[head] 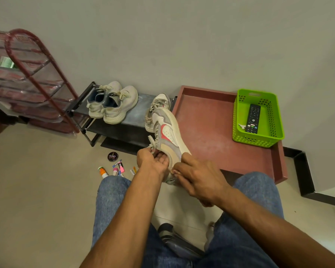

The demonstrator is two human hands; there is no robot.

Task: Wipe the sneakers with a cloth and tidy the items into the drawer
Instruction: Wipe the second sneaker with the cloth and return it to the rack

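Both hands grasp the white-and-pink sneaker [167,132] above the knees: left hand [153,162] at the laces, right hand [198,177] at the heel. No cloth visible. Polish tin [112,156] and markers [118,168] lie untidied on the floor; most work appears outstanding.

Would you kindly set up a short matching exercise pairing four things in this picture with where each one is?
Things:
1. remote control
2. pair of grey sneakers
3. polish tin
4. white and red sneaker

Places:
A. on the floor
B. held in both hands
C. inside the green basket
D. on top of the low black rack

Pairs: 1-C, 2-D, 3-A, 4-B
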